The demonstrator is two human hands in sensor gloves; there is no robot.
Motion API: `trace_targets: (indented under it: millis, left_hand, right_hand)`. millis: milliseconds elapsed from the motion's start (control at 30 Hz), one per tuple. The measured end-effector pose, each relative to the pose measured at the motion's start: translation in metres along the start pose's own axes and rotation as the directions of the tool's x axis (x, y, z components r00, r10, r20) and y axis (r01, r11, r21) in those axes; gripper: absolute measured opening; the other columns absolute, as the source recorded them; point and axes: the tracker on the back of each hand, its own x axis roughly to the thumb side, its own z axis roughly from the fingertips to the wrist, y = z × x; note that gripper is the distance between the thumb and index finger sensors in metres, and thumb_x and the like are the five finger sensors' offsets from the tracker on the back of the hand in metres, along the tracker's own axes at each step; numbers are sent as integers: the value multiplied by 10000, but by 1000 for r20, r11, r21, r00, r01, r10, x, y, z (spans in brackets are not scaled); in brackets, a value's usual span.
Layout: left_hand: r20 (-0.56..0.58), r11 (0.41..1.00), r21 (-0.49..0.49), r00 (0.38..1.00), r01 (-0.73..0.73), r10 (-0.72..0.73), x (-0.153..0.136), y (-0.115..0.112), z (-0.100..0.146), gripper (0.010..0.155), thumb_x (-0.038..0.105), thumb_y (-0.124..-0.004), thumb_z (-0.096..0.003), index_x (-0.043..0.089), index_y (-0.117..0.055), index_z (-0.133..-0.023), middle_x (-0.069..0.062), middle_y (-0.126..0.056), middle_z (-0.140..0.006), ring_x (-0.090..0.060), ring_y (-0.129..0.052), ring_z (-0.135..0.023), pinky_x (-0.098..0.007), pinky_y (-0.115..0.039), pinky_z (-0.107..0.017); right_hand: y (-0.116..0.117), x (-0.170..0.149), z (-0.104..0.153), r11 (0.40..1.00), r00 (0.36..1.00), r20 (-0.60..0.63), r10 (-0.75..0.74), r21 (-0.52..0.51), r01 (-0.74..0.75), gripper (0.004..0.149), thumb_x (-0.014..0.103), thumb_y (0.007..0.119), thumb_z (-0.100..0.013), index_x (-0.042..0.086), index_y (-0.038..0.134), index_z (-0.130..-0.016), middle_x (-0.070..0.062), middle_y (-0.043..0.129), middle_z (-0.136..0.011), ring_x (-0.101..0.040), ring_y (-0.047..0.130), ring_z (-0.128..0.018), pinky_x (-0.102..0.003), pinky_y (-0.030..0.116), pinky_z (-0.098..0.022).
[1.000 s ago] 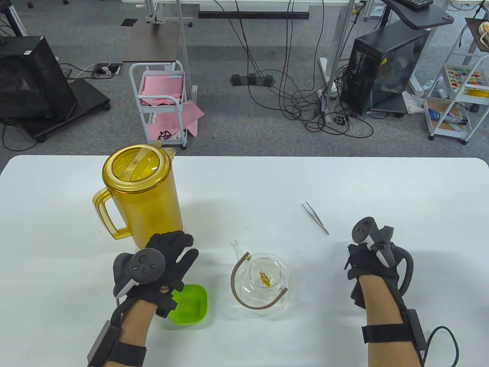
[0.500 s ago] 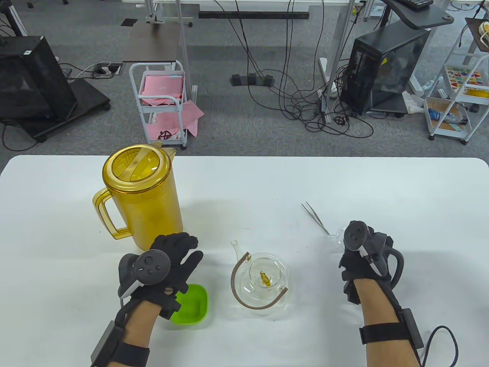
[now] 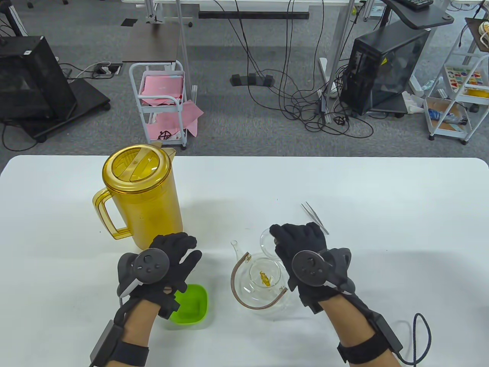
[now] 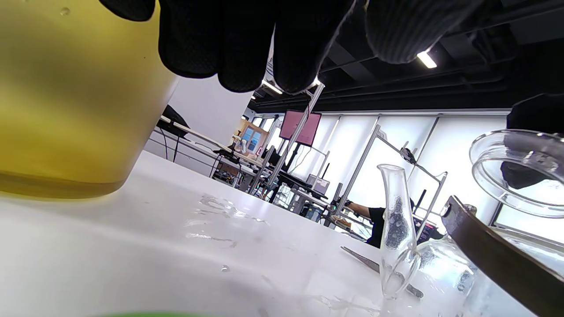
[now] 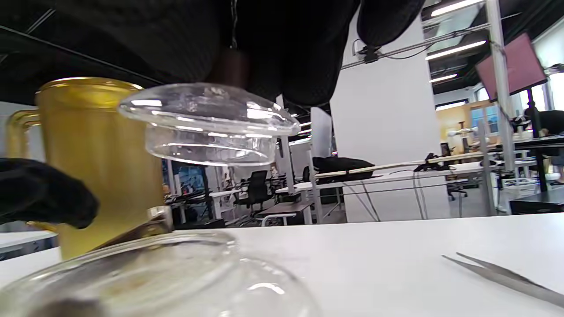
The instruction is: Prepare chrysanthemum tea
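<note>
Right wrist view showed the glass lid [image 5: 207, 125] hanging just beneath the right hand [image 3: 301, 248], whose curled fingers [image 5: 282, 48] pinched its knob.

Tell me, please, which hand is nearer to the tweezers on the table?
The right. The right hand, holding the glass lid above the teapot, is just beside the tweezers. The left hand is across the teapot, over the green bowl.

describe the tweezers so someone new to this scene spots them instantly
On the white table, look just beyond the right hand, right of the glass teapot. The tweezers lie flat there: the only thin metal item, two slim silver prongs.
</note>
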Motion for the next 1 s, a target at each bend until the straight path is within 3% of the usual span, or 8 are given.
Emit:
trace_targets:
  millis: [200, 467, 1000]
  left_hand:
    - [7, 1000, 0, 1000, 4, -4, 1, 1, 0, 593, 601, -716, -562, 227, -760, -1019, -133, -781, -1094, -454, -699, -992, -685, -441, -763]
    - [10, 1000, -17, 1000, 13, -13, 0, -2, 0, 590, 600, -715, -563, 227, -763, -1017, -133, -784, -1092, -454, -700, -991, -686, -442, -762]
    - [17, 999, -37, 1000, 13, -12, 3, -7, -1, 590, 599, -716, -563, 224, -763, -1017, -133, -782, -1093, -453, -696, -994, -686, -437, -764]
  right_hand:
    - [7, 29, 6, 994, 994, 67, 83, 66, -87, 535, 384, 742, -582, 307, 636, -1101, -28, 683, -1064, -337, 806, -941, -661, 504, -753]
    - [12, 26, 5, 972, 993, 52, 110, 201, -118, 530, 405, 756, -588, 310, 655, -1100, -29, 699, -1058, -335, 820, -932, -667, 510, -745]
    - [23, 27, 4, 961, 987, 68, 145, 228, -156, 554, 470, 763, -579, 343, 630, -1101, -17, 663, -1093, -331, 794, -975, -666, 506, -747]
